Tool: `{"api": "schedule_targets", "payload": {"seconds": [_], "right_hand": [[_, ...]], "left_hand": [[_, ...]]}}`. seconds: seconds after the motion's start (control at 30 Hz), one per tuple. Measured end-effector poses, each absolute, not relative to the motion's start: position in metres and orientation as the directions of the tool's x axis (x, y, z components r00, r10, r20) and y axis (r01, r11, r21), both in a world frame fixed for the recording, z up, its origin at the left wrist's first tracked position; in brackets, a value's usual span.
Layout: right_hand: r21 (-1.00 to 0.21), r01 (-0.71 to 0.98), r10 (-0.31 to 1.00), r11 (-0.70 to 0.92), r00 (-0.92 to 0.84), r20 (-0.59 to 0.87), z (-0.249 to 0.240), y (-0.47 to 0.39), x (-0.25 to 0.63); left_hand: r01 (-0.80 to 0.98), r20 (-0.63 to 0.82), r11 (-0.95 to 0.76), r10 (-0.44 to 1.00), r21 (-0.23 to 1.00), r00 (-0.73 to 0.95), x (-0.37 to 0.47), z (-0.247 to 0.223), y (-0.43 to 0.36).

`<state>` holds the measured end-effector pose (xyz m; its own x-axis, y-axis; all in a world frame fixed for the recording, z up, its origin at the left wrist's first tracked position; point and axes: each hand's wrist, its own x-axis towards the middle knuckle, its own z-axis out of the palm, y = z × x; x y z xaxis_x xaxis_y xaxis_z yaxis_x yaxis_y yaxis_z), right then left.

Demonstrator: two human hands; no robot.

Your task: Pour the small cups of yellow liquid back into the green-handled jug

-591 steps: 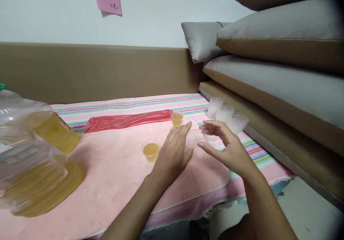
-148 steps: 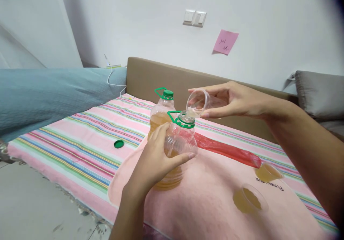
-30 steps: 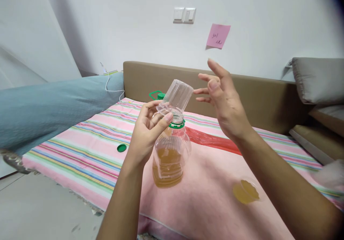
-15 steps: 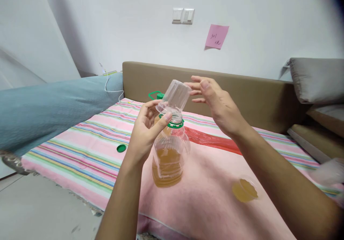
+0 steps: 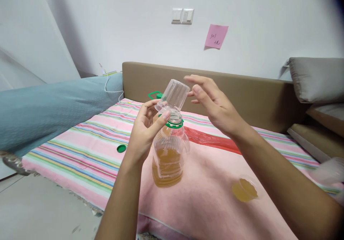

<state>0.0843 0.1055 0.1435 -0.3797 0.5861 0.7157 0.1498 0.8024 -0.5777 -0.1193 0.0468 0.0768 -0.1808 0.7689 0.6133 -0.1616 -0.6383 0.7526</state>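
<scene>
A clear plastic cup (image 5: 176,94) is tipped mouth-down over the neck of a clear bottle (image 5: 168,164) that holds amber liquid and has a green ring (image 5: 175,125). My left hand (image 5: 147,125) grips the cup near its rim, with the thumb in front. My right hand (image 5: 212,98) is just right of the cup's base, fingers apart; its fingertips are close to the cup, and contact cannot be made out. A second cup with amber liquid (image 5: 244,190) stands on the pink cloth at the right. A green cap (image 5: 121,148) lies left of the bottle.
Behind my left hand is another green cap with a handle (image 5: 159,95). Red plastic (image 5: 212,139) lies across the striped sheet (image 5: 80,143). Blurred clear plastic (image 5: 329,170) is at the right edge. Cushions (image 5: 317,80) are piled at the back right.
My right hand has moved slightly left, and its thumb is closer to the cup. The cup has shifted a little left in my left hand. The bottle stays in place.
</scene>
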Motion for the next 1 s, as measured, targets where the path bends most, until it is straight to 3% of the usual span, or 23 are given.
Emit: {"api": "schedule_targets", "payload": {"seconds": [0.67, 0.87, 1.0], "right_hand": [[-0.609, 0.09, 0.597, 0.788, -0.355, 0.719, 0.153, 0.113, 0.088], [-0.625, 0.128, 0.569, 0.77, -0.582, 0.582, 0.191, 0.118, 0.098], [-0.558, 0.203, 0.518, 0.805, -0.698, 0.494, 0.207, 0.114, 0.102]], "left_hand": [[-0.128, 0.614, -0.641, 0.765, 0.757, -0.194, -0.118, 0.082, 0.047], [-0.065, 0.636, -0.646, 0.762, 0.761, -0.123, -0.122, 0.092, 0.048], [-0.022, 0.618, -0.62, 0.784, 0.784, -0.055, -0.126, 0.1, 0.053]]}}
